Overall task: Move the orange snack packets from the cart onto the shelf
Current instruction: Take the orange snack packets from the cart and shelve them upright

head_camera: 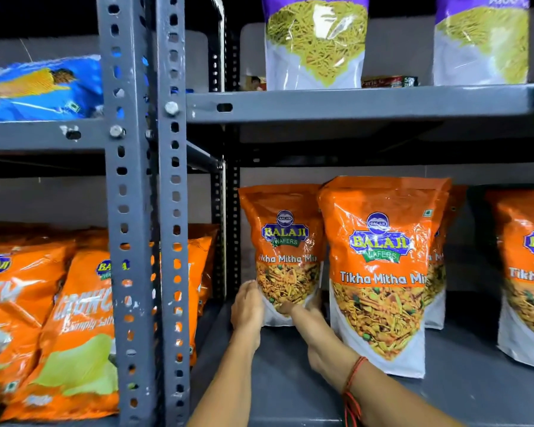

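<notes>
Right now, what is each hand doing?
Left hand: holding the rear orange packet by its left edge.
Right hand: gripping the same packet's bottom.

Orange snack packets (379, 272) stand upright on shelf (290, 365).

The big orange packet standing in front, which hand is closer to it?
Right. The right hand reaches along the big front packet's left edge, beside it. The left hand is farther left, across the smaller packet.
</notes>
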{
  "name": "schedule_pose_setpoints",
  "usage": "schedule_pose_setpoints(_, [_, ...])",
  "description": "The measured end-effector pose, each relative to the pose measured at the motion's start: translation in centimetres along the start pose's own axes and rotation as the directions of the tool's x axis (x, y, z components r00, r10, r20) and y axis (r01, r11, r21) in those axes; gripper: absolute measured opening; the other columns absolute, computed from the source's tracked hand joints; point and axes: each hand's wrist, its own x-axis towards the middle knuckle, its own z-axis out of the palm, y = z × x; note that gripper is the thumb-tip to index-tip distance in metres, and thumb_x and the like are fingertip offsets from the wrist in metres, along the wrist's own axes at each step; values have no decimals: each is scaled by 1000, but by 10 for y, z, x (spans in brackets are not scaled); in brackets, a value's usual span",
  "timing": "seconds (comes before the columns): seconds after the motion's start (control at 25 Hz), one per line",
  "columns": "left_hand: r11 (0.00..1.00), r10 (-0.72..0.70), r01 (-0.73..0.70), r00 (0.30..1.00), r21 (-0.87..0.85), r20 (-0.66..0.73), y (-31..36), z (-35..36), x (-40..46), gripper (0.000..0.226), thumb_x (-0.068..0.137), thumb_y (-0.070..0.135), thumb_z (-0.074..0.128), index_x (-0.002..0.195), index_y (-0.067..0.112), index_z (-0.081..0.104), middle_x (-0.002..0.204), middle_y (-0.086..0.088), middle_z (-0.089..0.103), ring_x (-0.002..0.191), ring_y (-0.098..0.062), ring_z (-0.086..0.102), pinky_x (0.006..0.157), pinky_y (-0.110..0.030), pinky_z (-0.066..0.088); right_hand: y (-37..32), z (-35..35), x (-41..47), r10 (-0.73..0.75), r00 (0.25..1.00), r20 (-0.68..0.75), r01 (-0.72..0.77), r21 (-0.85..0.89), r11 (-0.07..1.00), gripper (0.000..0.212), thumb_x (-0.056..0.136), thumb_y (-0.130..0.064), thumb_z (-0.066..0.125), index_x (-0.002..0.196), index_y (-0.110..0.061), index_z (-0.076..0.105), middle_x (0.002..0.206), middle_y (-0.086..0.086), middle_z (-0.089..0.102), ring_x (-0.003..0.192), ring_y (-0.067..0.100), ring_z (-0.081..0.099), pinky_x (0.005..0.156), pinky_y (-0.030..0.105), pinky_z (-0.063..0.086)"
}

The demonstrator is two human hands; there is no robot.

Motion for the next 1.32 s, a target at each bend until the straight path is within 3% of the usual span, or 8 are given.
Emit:
schedule_pose_setpoints(0.28, [999,14,-8,993,-51,120,-2,10,-5,26,83,41,40,77,33,64,107,-7,69,100,-29,64,94,-48,53,8,-2,3,30,995,-92,-29,19,999,43,85,-19,61,126,-18,49,120,6,58,110,23,51,76,31,41])
schedule_pose_setpoints(0.44, [999,16,-10,991,-52,132,-1,11,-9,25,88,37,41,76,33,63,111,-10,67,103,-31,63,93,-49,53,9,-1,5,34,995,-98,-31,32,999,47,83,-20,62,128,-17,48,120,7,59,110,25,52,82,32,44])
schedule_pose_setpoints(0.6, [1000,20,-17,993,-25,113,-1,11,-10,31,84,43,41,100,32,65,116,-7,66,106,-30,63,96,-47,52,7,-2,3,19,997,-81,-17,27,999,47,85,-20,62,129,-17,46,115,4,57,103,21,51,68,26,40])
schedule_pose_setpoints(0.8, [999,36,-38,997,32,69,1,7,-20,37,87,44,38,110,29,63,120,-7,64,111,-30,60,101,-46,48,7,-6,0,-5,1000,-27,6,66,998,23,87,-14,60,107,-21,51,88,-9,55,80,4,48,62,20,38])
schedule_pose_setpoints(1.08, [994,94,-97,994,56,65,3,2,-30,28,87,38,36,77,32,62,110,-7,67,103,-29,61,99,-48,47,6,-4,-6,35,999,21,-36,55,998,41,78,-25,66,116,-15,56,103,4,63,84,10,53,63,22,39])
schedule_pose_setpoints(1.16, [994,91,-95,993,56,74,4,0,-35,30,87,40,37,95,33,65,118,-8,66,107,-29,60,100,-48,47,2,-1,-12,10,1000,3,-10,17,1000,47,75,-27,67,119,-17,54,114,5,64,93,13,56,70,22,44])
schedule_pose_setpoints(1.24, [987,131,-133,991,91,31,7,-2,-44,38,90,39,40,120,30,61,130,-7,62,116,-29,57,103,-45,45,8,2,-16,-118,993,-4,117,-99,988,85,63,-36,68,141,-26,37,139,-1,52,122,13,50,98,31,47])
schedule_pose_setpoints(1.32, [959,276,-268,956,87,-96,13,-5,-59,35,95,27,44,125,22,60,131,-5,61,120,-27,56,99,-35,45,8,-4,-36,-261,964,53,266,-187,946,96,70,-34,67,151,-35,16,151,-13,29,140,8,29,118,37,30])
